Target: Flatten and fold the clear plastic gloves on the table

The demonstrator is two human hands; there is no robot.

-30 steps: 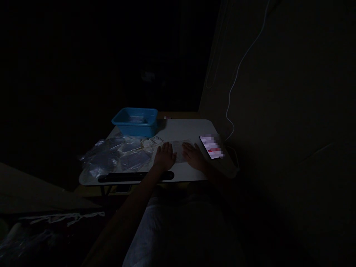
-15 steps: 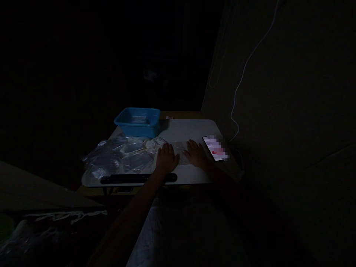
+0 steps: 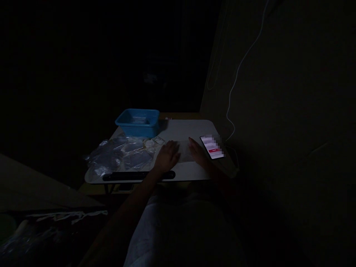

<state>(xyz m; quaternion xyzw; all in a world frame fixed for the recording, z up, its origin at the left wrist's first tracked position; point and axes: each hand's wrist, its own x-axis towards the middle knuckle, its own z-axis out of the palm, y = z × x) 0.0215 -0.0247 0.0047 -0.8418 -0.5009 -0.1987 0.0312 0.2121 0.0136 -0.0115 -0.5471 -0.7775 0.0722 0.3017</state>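
A thin clear plastic sheet or bag (image 3: 184, 151) lies flat on the white folding table (image 3: 186, 128), between my two hands. My left hand (image 3: 167, 156) is at its left side, fingers apart and slightly blurred, holding nothing. On its right side my right hand (image 3: 198, 152) is tilted on edge, the fingers extended and nothing in them. Crumpled clear plastic bags (image 3: 111, 155) spread over the left part of the table, and a small pale bundle (image 3: 150, 143) sits just beyond my left hand.
A blue basin (image 3: 140, 129) with clear plastic inside stands at the back left. A lit phone (image 3: 213, 147) lies at the right edge. A black strip (image 3: 122, 176) runs along the front edge. A white cable (image 3: 236, 74) hangs by the right wall.
My right hand has turned from lying flat to standing on its edge. My left hand has shifted slightly and tilted. The whole view has moved a little.
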